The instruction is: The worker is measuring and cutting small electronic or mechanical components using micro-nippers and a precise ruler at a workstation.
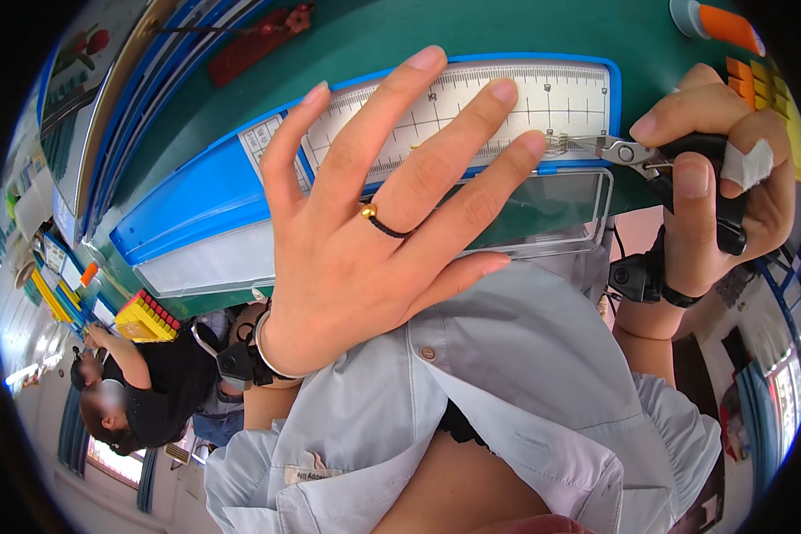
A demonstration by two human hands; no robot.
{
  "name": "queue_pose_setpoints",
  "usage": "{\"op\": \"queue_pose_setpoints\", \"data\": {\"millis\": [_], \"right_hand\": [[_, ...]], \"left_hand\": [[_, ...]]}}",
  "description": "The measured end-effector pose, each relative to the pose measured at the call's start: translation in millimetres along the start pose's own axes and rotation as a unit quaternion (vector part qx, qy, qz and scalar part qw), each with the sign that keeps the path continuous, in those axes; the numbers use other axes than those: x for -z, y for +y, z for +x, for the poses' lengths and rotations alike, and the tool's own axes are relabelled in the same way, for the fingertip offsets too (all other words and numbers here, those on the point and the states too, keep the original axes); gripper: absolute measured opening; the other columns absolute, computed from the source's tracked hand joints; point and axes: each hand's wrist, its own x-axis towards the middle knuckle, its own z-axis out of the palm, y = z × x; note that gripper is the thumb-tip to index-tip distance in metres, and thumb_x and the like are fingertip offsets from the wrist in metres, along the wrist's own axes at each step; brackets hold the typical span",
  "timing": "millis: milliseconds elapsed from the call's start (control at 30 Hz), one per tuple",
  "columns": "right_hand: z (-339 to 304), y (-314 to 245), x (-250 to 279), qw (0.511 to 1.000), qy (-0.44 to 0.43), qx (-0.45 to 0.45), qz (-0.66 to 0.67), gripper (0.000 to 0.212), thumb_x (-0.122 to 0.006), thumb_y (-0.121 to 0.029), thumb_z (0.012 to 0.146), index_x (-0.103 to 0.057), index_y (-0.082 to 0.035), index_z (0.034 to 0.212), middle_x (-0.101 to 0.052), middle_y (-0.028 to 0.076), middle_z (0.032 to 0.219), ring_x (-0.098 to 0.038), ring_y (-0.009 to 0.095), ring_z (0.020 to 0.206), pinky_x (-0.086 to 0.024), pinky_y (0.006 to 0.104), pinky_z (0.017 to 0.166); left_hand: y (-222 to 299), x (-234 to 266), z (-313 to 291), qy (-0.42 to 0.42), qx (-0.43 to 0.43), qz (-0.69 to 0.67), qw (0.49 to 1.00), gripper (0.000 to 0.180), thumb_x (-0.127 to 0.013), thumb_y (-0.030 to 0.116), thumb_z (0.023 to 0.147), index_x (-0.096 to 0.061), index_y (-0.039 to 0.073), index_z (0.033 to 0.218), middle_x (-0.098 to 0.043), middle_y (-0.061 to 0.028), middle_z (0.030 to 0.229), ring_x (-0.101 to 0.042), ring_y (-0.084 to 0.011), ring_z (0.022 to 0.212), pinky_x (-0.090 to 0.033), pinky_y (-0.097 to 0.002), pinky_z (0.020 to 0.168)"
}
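My left hand (374, 187) lies spread, palm down, over a white ruled measuring sheet (578, 98) set in a long blue tray (187, 196). A ring on a dark band with a gold bead circles one finger. Closed around the black handles of small pliers (703, 169) is my right hand (765, 178), at the right end of the tray. White tape wraps one of its fingers. The metal jaws point left over the sheet, close to my left index fingertip. Whatever lies between the jaws and that fingertip is too small to make out.
A clear hinged lid (570, 214) extends from the tray's near side over the green tabletop (347, 36). An orange-handled tool (721, 27) and orange and yellow blocks (761, 89) are at the right. Blue-edged folders (142, 98) stand left. Another person (142, 392) works at the lower left.
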Motion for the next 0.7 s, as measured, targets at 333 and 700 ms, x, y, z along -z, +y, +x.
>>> {"op": "queue_pose_setpoints", "data": {"millis": [333,700], "right_hand": [[0.2,2.6,0.2,1.000,0.002,-0.012,0.012,0.026,-0.066,-0.009,0.094,-0.040,-0.010,0.090,-0.069,0.026,0.089,-0.050,0.018,0.070,-0.040,0.0306,0.066],[-0.9,0.8,0.7,0.999,0.019,-0.025,0.036,0.026,-0.065,-0.005,0.092,-0.039,-0.010,0.090,-0.069,0.024,0.089,-0.047,0.016,0.070,-0.040,0.0298,0.065]], "left_hand": [[-1.1,-0.9,-3.4,0.019,0.005,-0.031,0.999,0.060,-0.054,0.063,0.091,-0.072,0.018,0.127,-0.064,-0.0019,0.140,-0.048,-0.0321,0.140,-0.023,-0.0515,0.119],[-0.3,-0.6,-3.5,0.023,0.007,-0.031,0.999,0.059,-0.054,0.061,0.092,-0.072,0.017,0.127,-0.063,-0.0018,0.141,-0.048,-0.0320,0.140,-0.023,-0.0505,0.119]]}}
